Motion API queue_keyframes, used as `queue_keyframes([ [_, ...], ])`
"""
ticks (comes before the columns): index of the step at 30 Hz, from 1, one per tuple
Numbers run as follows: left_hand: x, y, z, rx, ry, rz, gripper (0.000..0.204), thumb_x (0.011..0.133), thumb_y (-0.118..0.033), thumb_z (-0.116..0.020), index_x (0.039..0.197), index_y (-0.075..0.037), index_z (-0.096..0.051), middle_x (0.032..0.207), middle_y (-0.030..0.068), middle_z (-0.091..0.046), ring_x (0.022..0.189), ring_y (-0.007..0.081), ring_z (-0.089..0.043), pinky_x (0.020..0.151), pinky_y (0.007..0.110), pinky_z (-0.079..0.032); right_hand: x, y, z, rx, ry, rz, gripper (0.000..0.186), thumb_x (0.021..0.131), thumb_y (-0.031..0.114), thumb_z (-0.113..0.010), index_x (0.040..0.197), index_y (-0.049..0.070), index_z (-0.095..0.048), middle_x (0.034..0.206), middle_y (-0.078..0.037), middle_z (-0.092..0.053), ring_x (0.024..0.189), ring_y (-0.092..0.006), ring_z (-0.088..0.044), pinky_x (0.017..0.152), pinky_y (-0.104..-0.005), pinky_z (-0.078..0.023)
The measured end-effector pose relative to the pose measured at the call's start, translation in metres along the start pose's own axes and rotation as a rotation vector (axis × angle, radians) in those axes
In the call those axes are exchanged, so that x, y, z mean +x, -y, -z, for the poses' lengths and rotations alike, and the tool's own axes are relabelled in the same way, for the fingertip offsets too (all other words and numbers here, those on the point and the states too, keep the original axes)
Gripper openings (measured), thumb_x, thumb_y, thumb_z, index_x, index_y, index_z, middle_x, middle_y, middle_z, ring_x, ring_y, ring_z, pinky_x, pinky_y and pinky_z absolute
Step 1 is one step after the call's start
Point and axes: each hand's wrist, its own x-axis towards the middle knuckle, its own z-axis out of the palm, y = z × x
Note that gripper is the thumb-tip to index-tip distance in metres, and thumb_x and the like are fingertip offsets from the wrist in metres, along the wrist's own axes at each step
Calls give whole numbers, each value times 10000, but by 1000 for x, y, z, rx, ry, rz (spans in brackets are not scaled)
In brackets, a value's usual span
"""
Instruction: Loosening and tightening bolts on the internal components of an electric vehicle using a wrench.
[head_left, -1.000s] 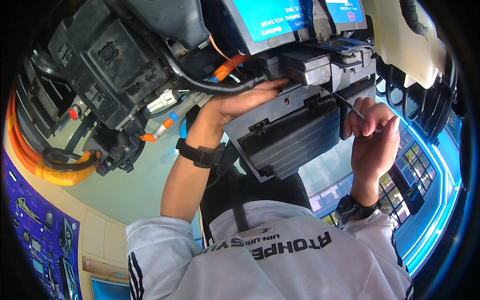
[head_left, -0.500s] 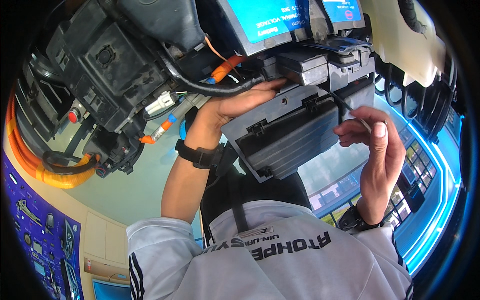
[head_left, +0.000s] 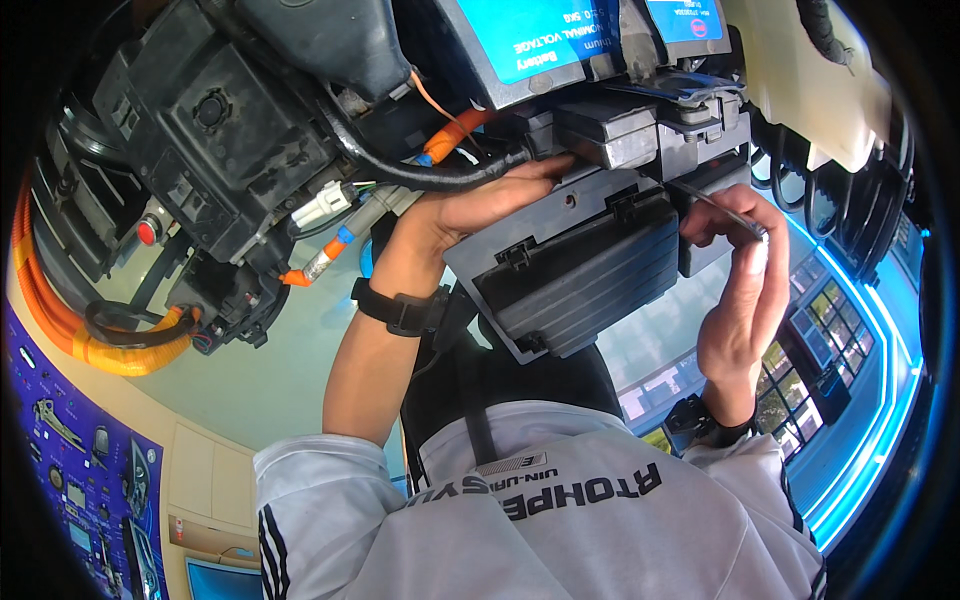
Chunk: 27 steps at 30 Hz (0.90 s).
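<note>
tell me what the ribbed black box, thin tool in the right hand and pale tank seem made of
Ribbed black box: probably moulded plastic with a satin finish, judging by its even ribs. Thin tool: likely smooth metal, its slim grey shaft catching light. Pale tank: seemingly smooth plastic, its cloudy cream colour suggesting translucence.

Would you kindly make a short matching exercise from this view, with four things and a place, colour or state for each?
1. Right hand
2. Left hand
3. Large label at the top
4. Container at upper right

A. Cream
B. Blue
C. Gripping a thin rod
D. At the grey frame

Pairs: 1-C, 2-D, 3-B, 4-A
</note>
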Motion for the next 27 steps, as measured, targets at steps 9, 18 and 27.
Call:
queue_keyframes([
  [9,2,4,1,-18,-6,-9,566,936,-294,-470,1436,-68,-333,1416,112,-396,1266,183,-401,1048,273,-306,5,-15,0,442,0,-55,353,954,290,-467,914,-42,-579,914,-128,-554,764,-164,-515,688,-281,-416],
  [18,-3,-3,1,-13,32,-20,557,943,-274,-452,1440,-58,-319,1407,106,-401,1257,167,-397,1038,267,-315,0,-15,14,145,-88,-146,436,951,351,-368,1045,-31,-554,817,-81,-545,754,-138,-494,692,-262,-389],
  [27,1,-7,-1,-7,1,21,549,941,-217,-438,1444,-46,-302,1384,110,-430,1220,159,-432,1022,265,-332,7,-8,11,-85,-135,-38,375,1023,242,-312,1169,-31,-524,819,-64,-583,734,-101,-529,674,-237,-425],
])
